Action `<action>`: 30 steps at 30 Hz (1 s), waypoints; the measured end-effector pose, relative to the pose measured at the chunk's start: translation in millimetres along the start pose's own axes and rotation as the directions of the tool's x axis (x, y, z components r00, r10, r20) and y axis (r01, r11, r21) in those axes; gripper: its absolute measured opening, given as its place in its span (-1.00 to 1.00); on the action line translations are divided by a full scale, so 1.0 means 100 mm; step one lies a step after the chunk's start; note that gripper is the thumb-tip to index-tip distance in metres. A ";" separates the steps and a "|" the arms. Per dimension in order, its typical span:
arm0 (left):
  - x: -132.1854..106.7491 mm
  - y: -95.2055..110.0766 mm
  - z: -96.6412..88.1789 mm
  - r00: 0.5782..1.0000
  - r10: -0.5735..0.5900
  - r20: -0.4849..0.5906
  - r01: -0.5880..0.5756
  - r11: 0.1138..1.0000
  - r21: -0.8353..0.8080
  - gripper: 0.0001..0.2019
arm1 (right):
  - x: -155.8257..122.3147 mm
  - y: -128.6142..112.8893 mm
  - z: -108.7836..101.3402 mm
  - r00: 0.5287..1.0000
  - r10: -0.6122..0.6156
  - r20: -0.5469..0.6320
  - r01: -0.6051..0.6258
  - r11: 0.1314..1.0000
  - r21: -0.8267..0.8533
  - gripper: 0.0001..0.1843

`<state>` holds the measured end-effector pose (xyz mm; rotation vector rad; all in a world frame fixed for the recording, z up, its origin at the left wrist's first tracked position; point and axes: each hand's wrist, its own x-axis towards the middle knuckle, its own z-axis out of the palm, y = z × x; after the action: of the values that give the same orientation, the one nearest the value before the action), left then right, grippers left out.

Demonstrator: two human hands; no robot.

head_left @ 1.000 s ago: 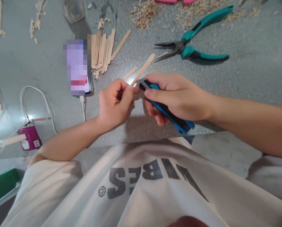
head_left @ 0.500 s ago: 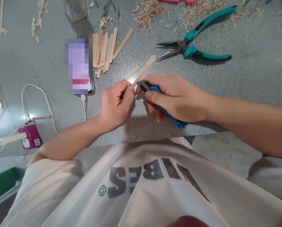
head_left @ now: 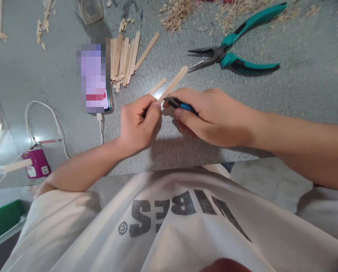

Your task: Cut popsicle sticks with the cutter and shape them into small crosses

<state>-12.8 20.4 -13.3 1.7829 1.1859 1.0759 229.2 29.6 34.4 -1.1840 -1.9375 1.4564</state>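
Observation:
My left hand (head_left: 139,122) is closed in a pinch on a flat wooden craft stick (head_left: 175,80) that points up and to the right over the grey table (head_left: 299,94). My right hand (head_left: 211,115) is wrapped round a blue and black utility knife (head_left: 179,104). The knife's tip sits against the stick right beside my left fingertips. Most of the knife's handle is hidden inside my right hand.
A shorter stick piece (head_left: 157,85) lies just behind the hands. A pile of craft sticks (head_left: 123,60) and a phone (head_left: 95,81) on a white cable (head_left: 48,121) lie at the left. Teal-handled long-nose pliers (head_left: 234,56) and wood shavings (head_left: 180,13) lie beyond. A magenta plug (head_left: 35,164) sits at the near left.
My right hand has rolled forward over the knife, so its blue handle end no longer sticks out below the hand. The knife tip has stayed against the stick.

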 end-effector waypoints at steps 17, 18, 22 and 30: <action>0.09 0.06 0.02 0.984 -0.112 0.139 0.151 0.938 -0.311 -0.38 | -0.04 0.02 -0.09 0.988 -0.139 0.069 0.150 0.969 -0.197 -0.68; 0.09 0.06 0.02 0.985 -0.099 0.139 0.141 0.934 -0.328 -0.39 | -0.03 0.01 -0.10 0.988 -0.140 0.068 0.151 0.967 -0.206 -0.68; 0.11 0.04 0.00 0.989 -0.033 0.145 0.083 0.932 -0.352 -0.42 | -0.04 0.04 -0.10 0.986 -0.154 0.063 0.164 0.957 -0.237 -0.72; 0.10 0.04 -0.02 0.985 -0.068 0.161 0.102 0.971 -0.218 -0.33 | -0.02 0.08 -0.11 0.993 -0.098 0.072 0.109 0.980 -0.165 -0.79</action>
<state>-11.4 29.1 -6.7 1.5936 0.9972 0.9650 241.8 34.1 30.7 -1.1014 -2.1684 1.3125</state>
